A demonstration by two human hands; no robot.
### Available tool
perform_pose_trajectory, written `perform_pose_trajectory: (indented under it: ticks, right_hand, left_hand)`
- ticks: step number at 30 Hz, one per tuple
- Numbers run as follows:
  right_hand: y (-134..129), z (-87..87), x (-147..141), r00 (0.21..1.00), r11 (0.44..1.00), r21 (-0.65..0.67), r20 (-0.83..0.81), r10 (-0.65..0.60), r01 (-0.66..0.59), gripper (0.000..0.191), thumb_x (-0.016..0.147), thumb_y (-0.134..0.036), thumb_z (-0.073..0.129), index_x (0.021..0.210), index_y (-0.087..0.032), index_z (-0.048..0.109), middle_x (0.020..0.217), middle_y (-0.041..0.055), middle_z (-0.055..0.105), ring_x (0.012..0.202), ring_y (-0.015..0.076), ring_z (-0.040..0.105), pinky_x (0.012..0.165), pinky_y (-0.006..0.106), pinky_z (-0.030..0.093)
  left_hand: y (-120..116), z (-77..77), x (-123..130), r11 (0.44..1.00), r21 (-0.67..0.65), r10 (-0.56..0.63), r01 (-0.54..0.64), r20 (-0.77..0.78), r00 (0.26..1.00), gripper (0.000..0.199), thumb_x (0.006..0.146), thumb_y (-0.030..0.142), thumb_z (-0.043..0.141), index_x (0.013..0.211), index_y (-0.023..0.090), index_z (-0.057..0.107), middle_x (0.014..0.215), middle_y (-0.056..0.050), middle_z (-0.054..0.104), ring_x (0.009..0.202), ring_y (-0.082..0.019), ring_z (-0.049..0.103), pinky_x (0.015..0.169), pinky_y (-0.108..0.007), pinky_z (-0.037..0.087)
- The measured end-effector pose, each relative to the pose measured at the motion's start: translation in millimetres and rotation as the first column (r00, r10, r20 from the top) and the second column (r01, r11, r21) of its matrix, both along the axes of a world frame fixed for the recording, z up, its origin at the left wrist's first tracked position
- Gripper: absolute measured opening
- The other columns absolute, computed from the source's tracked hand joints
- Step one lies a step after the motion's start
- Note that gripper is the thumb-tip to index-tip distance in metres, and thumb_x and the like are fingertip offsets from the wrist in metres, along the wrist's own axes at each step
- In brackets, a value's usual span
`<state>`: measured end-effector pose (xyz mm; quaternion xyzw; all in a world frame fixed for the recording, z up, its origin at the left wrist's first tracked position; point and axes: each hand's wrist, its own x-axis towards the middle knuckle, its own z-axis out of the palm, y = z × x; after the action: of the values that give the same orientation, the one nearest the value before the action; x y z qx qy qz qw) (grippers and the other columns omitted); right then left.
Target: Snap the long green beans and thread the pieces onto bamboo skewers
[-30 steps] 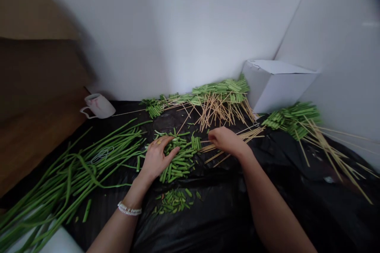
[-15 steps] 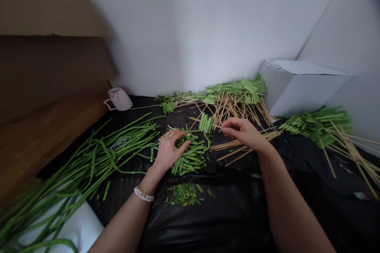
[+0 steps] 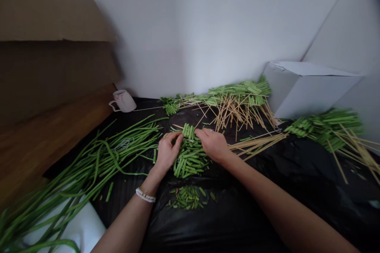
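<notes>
A short row of green stem pieces point(image 3: 188, 130) sits side by side between my two hands. My left hand point(image 3: 168, 148) is closed at the row's left end, thumb and fingertips together. My right hand point(image 3: 214, 144) has its fingers closed at the right end of the same row. Just below lies a pile of cut green pieces point(image 3: 190, 162) on the black plastic sheet point(image 3: 237, 213). A smaller heap of short scraps point(image 3: 188, 197) is nearer to me. Any stick inside the row is hidden.
Long green stems point(image 3: 103, 154) spread at left over a white surface point(image 3: 89, 221). A mug point(image 3: 124, 101) stands behind them. Wooden sticks point(image 3: 234, 112), skewered stems point(image 3: 246, 89) and a white box point(image 3: 297, 87) are at the back. More skewered bundles point(image 3: 329, 124) lie right.
My right hand has moved left and down to the row of pieces, which is now lower and further left, beside my left hand. The view has shifted slightly.
</notes>
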<state>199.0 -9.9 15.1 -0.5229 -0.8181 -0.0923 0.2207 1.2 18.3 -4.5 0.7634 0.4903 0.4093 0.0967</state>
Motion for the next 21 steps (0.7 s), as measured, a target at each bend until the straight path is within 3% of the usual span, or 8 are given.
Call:
perform_pose_trajectory:
  ticks: [3, 5, 9, 12, 14, 17, 20, 21]
  right_hand:
    - [12.9, -11.4, 1.7, 0.994, 0.998, 0.052, 0.103, 0.034, -0.040, 0.033, 0.097, -0.015, 0.034, 0.117, -0.016, 0.061, 0.095, 0.0102, 0.067, 0.085, 0.0210, 0.058, 0.072, 0.029, 0.037]
    - [25.3, -9.7, 8.6, 0.994, 0.993, 0.109, 0.105, 0.036, -0.047, 0.035, 0.096, -0.014, 0.031, 0.115, -0.014, 0.061, 0.096, 0.0115, 0.067, 0.088, 0.0223, 0.057, 0.077, 0.030, 0.037]
    - [47.9, 12.7, 27.7, 0.998, 0.988, 0.150, 0.039, -0.044, 0.037, 0.033, 0.096, -0.015, 0.031, 0.106, -0.014, 0.062, 0.090, 0.0125, 0.067, 0.088, 0.0245, 0.057, 0.082, 0.034, 0.037]
    - [57.9, 35.2, 40.9, 0.964, 0.967, 0.142, -0.193, -0.184, 0.213, 0.029, 0.098, -0.022, 0.031, 0.104, -0.016, 0.059, 0.089, 0.0123, 0.067, 0.084, 0.0247, 0.059, 0.079, 0.035, 0.039]
    - [64.6, 48.5, 49.8, 0.884, 0.948, 0.130, -0.414, -0.216, 0.292, 0.028, 0.100, -0.027, 0.027, 0.110, -0.019, 0.052, 0.086, 0.0084, 0.068, 0.075, 0.0221, 0.061, 0.073, 0.035, 0.042]
    - [81.5, 66.9, 69.5, 0.699, 0.926, 0.178, -0.706, -0.115, 0.332, 0.024, 0.101, -0.028, 0.025, 0.109, -0.020, 0.046, 0.079, 0.0043, 0.066, 0.064, 0.0168, 0.062, 0.068, 0.033, 0.045]
    - [103.3, 89.6, 101.1, 0.468, 0.960, 0.035, -0.878, -0.103, 0.277, 0.023, 0.101, -0.035, 0.029, 0.111, -0.021, 0.044, 0.069, 0.0008, 0.062, 0.051, 0.0132, 0.059, 0.054, 0.028, 0.042]
    - [108.4, 98.2, 112.5, 0.425, 0.969, 0.010, -0.900, -0.100, 0.248, 0.025, 0.101, -0.038, 0.029, 0.112, -0.020, 0.043, 0.067, 0.0000, 0.061, 0.050, 0.0119, 0.058, 0.052, 0.027, 0.040]
  left_hand:
    - [0.5, -1.6, 0.9, 0.999, 0.010, -0.032, 0.033, -0.062, 0.998, 0.022, 0.089, 0.036, 0.057, 0.095, 0.019, 0.070, 0.096, -0.007, 0.072, 0.094, -0.023, 0.065, 0.090, -0.038, 0.049]
    - [-0.2, -2.3, 2.1, 0.998, 0.012, -0.064, 0.065, -0.102, 0.993, 0.020, 0.087, 0.032, 0.058, 0.097, 0.020, 0.070, 0.097, -0.006, 0.071, 0.095, -0.022, 0.063, 0.092, -0.039, 0.048]
    - [-1.8, -3.1, 3.3, 0.997, -0.034, -0.075, 0.070, -0.179, 0.981, 0.021, 0.083, 0.024, 0.059, 0.101, 0.022, 0.070, 0.101, -0.004, 0.071, 0.102, -0.023, 0.061, 0.095, -0.041, 0.046]
    - [-2.7, -3.4, 3.6, 0.997, -0.052, -0.068, 0.058, -0.205, 0.976, 0.023, 0.080, 0.022, 0.059, 0.100, 0.023, 0.071, 0.104, -0.004, 0.071, 0.106, -0.024, 0.060, 0.095, -0.042, 0.045]
    - [-3.1, -3.5, 3.8, 0.997, -0.049, -0.073, 0.064, -0.209, 0.975, 0.023, 0.080, 0.021, 0.058, 0.099, 0.023, 0.072, 0.105, -0.004, 0.071, 0.107, -0.024, 0.059, 0.096, -0.042, 0.045]
    - [-2.9, -4.4, 4.0, 0.997, -0.044, -0.075, 0.067, -0.207, 0.975, 0.023, 0.080, 0.021, 0.058, 0.098, 0.024, 0.072, 0.104, -0.004, 0.071, 0.106, -0.024, 0.060, 0.096, -0.042, 0.045]
    - [-2.1, -5.9, 3.8, 0.997, -0.039, -0.076, 0.069, -0.207, 0.976, 0.022, 0.080, 0.021, 0.058, 0.096, 0.024, 0.072, 0.104, -0.003, 0.071, 0.106, -0.024, 0.060, 0.097, -0.042, 0.045]
    - [-1.9, -6.2, 3.7, 0.997, -0.038, -0.077, 0.070, -0.208, 0.975, 0.022, 0.080, 0.021, 0.058, 0.097, 0.024, 0.072, 0.104, -0.004, 0.071, 0.106, -0.024, 0.059, 0.096, -0.042, 0.045]
